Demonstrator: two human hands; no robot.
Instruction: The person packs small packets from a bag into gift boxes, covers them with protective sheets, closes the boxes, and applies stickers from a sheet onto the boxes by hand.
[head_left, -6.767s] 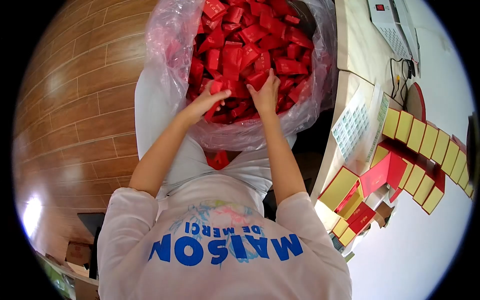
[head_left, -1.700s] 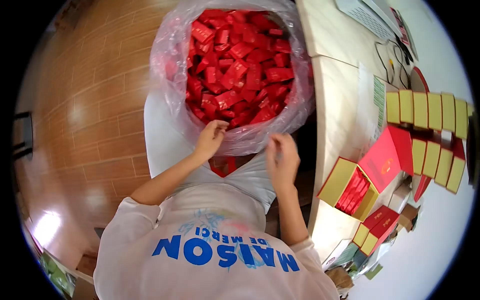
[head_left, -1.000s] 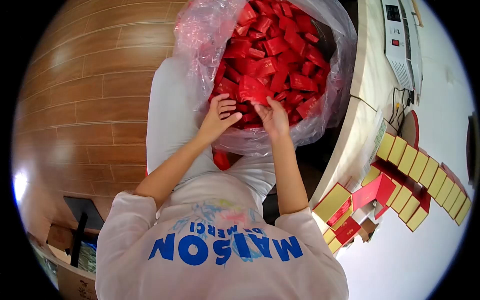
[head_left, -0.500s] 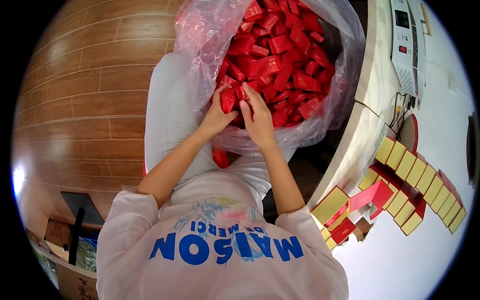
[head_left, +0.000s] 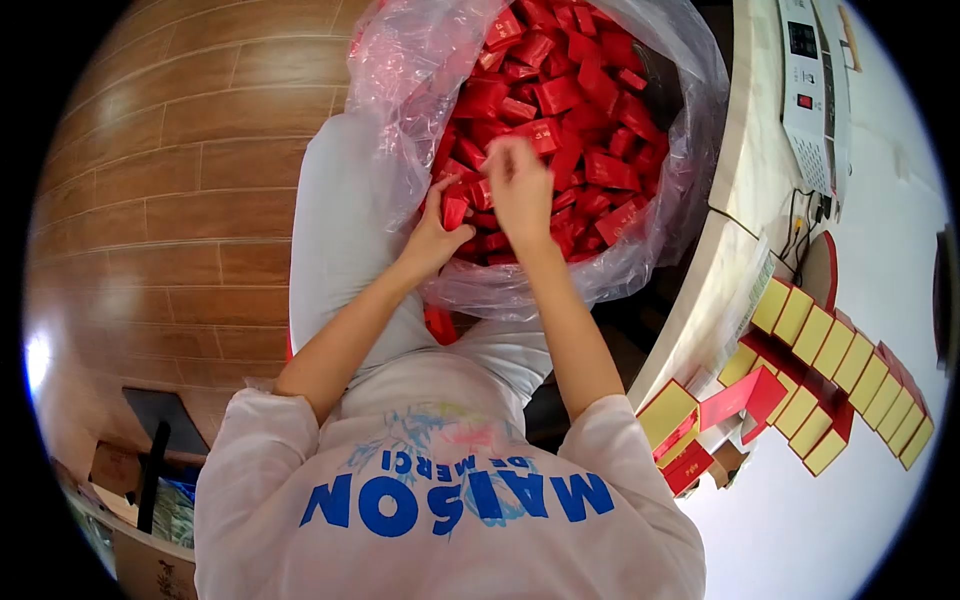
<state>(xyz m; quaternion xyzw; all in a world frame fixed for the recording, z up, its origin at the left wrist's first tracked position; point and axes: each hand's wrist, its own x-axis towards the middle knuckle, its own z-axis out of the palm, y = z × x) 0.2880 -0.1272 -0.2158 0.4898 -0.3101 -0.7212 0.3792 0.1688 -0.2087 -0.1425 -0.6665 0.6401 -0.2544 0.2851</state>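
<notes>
A clear plastic bag rests between the legs, filled with small red packets. My left hand is at the bag's near left edge, its thumb and fingers curled around a red packet. Just to the right, my right hand is over the packets, smeared by motion. Its fingertips are blurred, and whether they hold anything cannot be made out.
On the right, a pale table holds an open red and gold box, rows of gold-sided boxes and a white machine with cables. A black stand is at the lower left.
Since the last frame my right hand has moved up and slightly right, away from the left one. My left hand keeps its place with a red packet. Earlier, my left hand's fingers were apart.
</notes>
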